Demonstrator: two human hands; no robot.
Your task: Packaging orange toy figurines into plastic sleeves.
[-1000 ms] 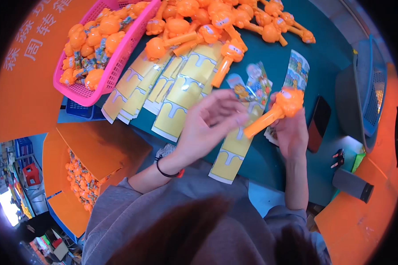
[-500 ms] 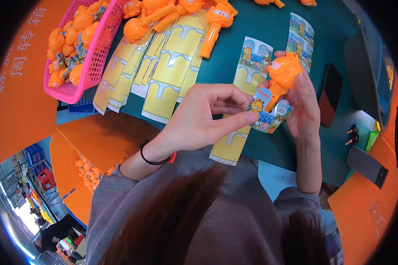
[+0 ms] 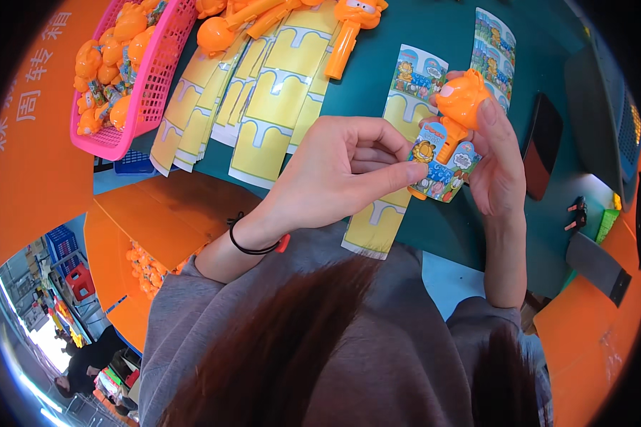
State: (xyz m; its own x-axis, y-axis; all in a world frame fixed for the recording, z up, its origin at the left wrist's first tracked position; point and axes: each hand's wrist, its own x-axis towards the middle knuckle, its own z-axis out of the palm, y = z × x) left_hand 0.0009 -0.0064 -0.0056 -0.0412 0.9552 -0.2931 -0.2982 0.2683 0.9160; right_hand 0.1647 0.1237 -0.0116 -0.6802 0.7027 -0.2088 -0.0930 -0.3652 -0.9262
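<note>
In the head view, above the near edge of the teal bench (image 3: 374, 78), the left hand (image 3: 349, 167) is pinching the left side of a printed sticker (image 3: 445, 181) between thumb and forefinger, its other fingers curling in behind. The right hand (image 3: 502, 153) is holding an orange cat-headed toy (image 3: 463, 99) by the head, thumb pressing on the right side and the other fingers mostly hiding behind it. The toy is tilting, its handle slanting down to the left; the sticker is lying across the front of that handle, whose shaft is showing between the two rounded tabs and whose end is peeking out below.

Just beneath the hands, a long strip (image 3: 377, 220) is stretching over the bench, its far end carrying more printed stickers and its near part showing yellow backing. To the left, yellow backing strips (image 3: 274, 92) are lying in overlapping rows, with orange toys (image 3: 345, 50) resting at their far ends. Beyond these, a pink basket (image 3: 160, 92) is holding many orange toys with printed wraps. On the right, another printed strip (image 3: 493, 57) is lying near a dark phone-shaped object (image 3: 545, 142).
</note>
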